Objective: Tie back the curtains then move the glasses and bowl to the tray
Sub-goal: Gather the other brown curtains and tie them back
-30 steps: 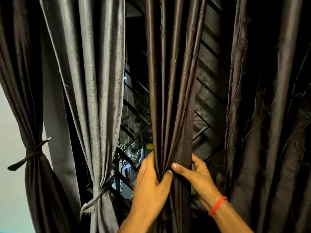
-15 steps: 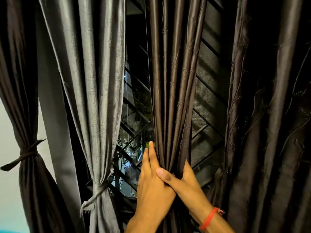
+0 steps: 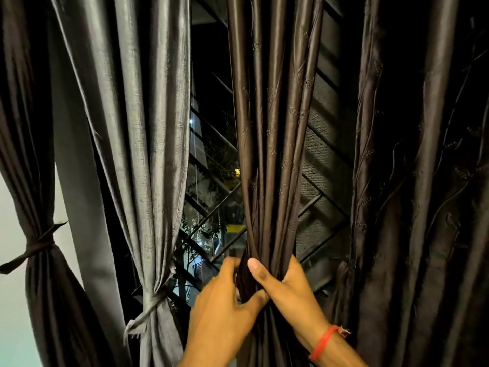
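**Third curtain bunched, tie goes on next**

Head view: the dark brown curtain (image 3: 272,154) hangs at centre, gathered into a tight rope of pleats that runs down to 6 o'clock. My read on doing the step well: keep the bundle squeezed at the same height as the ties on the panels at 9 o'clock, don't let outer pleats slip, pass the tie round the back w/ one hand while the other holds.

Left hand (image 3: 225,311): fingers curled onto the bundle's left edge, thumb pressing across the front; gripping fabric. Right hand (image 3: 288,284): wrapped round the bundle from 3 o'clock, thumb on front; also gripping.

Grey curtain (image 3: 148,154) at 9 o'clock already knotted; dark curtain at far left (image 3: 31,154) tied too. Curtain at 3 o'clock (image 3: 423,181) hangs loose. Glasses, bowl, tray not in view.
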